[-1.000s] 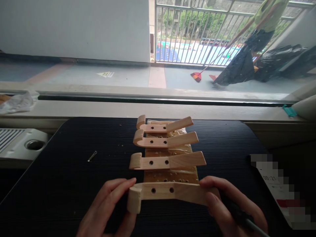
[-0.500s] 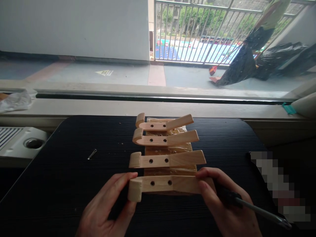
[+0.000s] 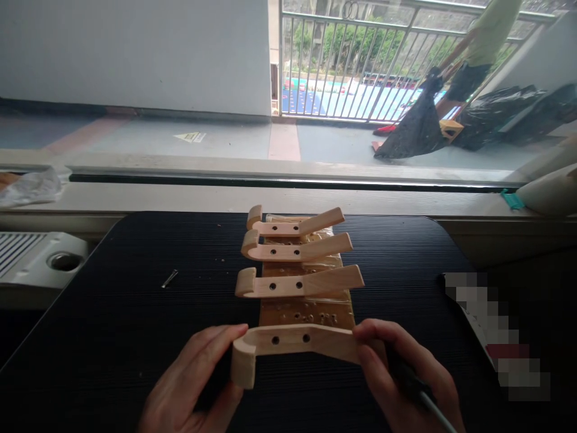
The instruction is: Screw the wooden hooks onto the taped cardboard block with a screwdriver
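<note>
The nearest wooden coat hook [image 3: 311,340] lies between my hands, tilted, with two dark screw heads in its face. My left hand [image 3: 192,376] pinches its curled end between thumb and fingers. At the straight end, my right hand [image 3: 435,370] grips it with thumb and forefinger. A black-handled screwdriver [image 3: 408,376] also rests in that hand, its shaft pointing down toward me. Behind, three similar hooks [image 3: 286,287] sit in a row across a film-wrapped wooden board [image 3: 273,317]. Small holes and wood crumbs show on the board near the front hook.
A loose screw [image 3: 170,279] lies left on the black table [image 3: 112,337]. A partly pixelated flat object [image 3: 489,337] is at the right. Beyond the sill [image 3: 180,197], behind glass, a person [image 3: 491,42] stands near black bags [image 3: 412,129].
The front hook has come toward me and tilted, baring more of the board behind it. The screwdriver's shaft has swung downward. Outside, the person and bag have shifted.
</note>
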Demonstrator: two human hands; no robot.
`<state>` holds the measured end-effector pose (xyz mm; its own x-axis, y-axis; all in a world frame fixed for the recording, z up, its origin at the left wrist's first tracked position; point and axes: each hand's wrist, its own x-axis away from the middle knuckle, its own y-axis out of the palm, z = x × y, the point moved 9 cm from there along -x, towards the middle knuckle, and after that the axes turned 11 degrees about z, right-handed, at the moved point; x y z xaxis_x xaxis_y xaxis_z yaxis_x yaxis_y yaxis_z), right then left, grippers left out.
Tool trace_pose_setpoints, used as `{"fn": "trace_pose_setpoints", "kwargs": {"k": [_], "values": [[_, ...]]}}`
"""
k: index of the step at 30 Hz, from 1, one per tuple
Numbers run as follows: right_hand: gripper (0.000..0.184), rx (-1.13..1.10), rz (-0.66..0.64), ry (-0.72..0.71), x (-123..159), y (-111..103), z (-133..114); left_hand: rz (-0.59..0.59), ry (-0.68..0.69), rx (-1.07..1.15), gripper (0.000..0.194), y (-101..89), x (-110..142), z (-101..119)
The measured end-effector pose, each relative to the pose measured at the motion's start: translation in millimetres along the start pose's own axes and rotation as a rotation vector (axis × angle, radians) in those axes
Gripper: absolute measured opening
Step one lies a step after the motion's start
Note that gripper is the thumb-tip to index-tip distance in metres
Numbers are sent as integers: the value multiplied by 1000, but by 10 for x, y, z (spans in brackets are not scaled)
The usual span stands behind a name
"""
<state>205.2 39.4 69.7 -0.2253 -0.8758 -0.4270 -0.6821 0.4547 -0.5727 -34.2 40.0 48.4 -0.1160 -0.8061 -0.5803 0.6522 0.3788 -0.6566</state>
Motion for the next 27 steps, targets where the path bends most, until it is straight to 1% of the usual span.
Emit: {"fn": "trace_pose_setpoints", "kwargs": {"k": [4,10,13,15,18,20,23,27], "values": [[7,11,10,-73,25,-33,-64,9,61,-29,41,-53,-3,80],[7,-9,37,-53,-9,-59,-99,19,49,-41,40,-67,-11,59],[5,-9,46,-19,-48,-44,-84,27,18,-31,41,-46,-40,40],[4,-4,41,16,-88,-14,-47,28,-32,-23,40,-14,-72,10],[6,-28,-8,65,-155,69,10,45,-138,-25,36,25,-128,-60],[8,-45,-44,86,-193,117,34,48,-180,-13,33,50,-162,-81],[9,-46,-72,108,-232,144,48,41,-208,5,31,76,-197,-84],[11,-55,-100,137,-255,163,56,60,-224,17,29,64,-210,-71]]}}
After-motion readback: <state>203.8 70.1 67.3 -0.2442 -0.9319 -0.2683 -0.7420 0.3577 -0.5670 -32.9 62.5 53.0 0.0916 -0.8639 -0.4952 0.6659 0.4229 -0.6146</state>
